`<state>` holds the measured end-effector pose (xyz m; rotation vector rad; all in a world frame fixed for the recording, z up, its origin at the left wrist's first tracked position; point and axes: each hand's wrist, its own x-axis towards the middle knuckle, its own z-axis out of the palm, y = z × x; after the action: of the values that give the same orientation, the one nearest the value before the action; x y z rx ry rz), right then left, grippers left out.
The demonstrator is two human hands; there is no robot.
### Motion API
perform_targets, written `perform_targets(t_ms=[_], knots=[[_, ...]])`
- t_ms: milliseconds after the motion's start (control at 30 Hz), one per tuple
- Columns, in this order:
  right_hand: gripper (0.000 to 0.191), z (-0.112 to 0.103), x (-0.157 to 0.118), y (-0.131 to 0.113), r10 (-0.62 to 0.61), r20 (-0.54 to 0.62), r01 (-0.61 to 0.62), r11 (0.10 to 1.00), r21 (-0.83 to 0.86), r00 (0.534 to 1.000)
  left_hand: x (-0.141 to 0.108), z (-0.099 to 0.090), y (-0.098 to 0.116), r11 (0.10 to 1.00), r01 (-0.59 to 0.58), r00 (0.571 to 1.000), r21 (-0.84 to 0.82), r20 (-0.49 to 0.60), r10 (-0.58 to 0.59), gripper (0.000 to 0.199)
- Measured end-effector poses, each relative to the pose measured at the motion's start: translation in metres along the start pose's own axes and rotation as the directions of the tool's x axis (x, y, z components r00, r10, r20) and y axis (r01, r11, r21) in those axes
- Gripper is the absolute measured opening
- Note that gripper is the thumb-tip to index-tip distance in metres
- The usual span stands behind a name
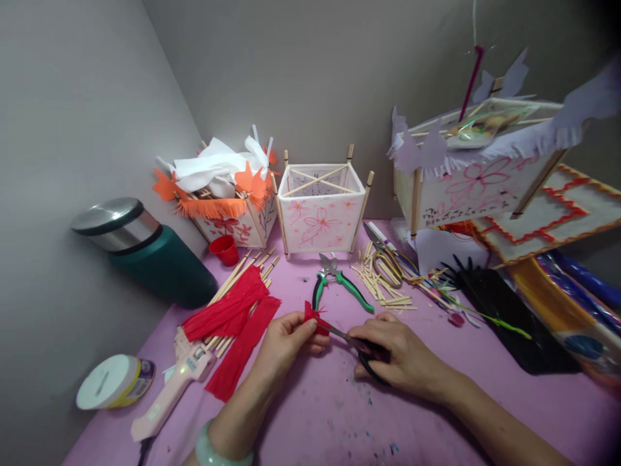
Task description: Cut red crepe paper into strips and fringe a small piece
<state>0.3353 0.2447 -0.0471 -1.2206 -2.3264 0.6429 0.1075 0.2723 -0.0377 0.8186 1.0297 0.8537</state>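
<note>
Between the thumb and fingers of my left hand (290,338) is pinched a small folded piece of red crepe paper (316,318). My right hand (405,356) grips black-handled scissors (371,362), whose blades reach left onto the red piece. How far the blades are apart is hard to see. Just beyond my hands lie green-handled pruning shears (342,285), jaws pointing away. Strips of red crepe paper (237,362) rest left of my left hand, partly over thin wooden sticks (266,262).
A white box lantern (323,223) stands at the back, with an orange-fringed one (228,230) to its left and a purple-fringed one (475,188) at right. A green bottle (160,265), glue gun (169,388) and tub (114,382) are left. Gold-handled scissors (388,265) lie among cut sticks (376,278).
</note>
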Motion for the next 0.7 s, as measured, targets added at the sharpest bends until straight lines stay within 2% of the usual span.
perform_targets(t_ms=[700], knots=[[0.027,-0.0004,-0.0003,0.0023,-0.004,0.013,0.004,1.000,0.005,1.000,0.0002,0.0007,0.0020,1.000,0.010,1.000,0.009,-0.005,-0.010,0.046]])
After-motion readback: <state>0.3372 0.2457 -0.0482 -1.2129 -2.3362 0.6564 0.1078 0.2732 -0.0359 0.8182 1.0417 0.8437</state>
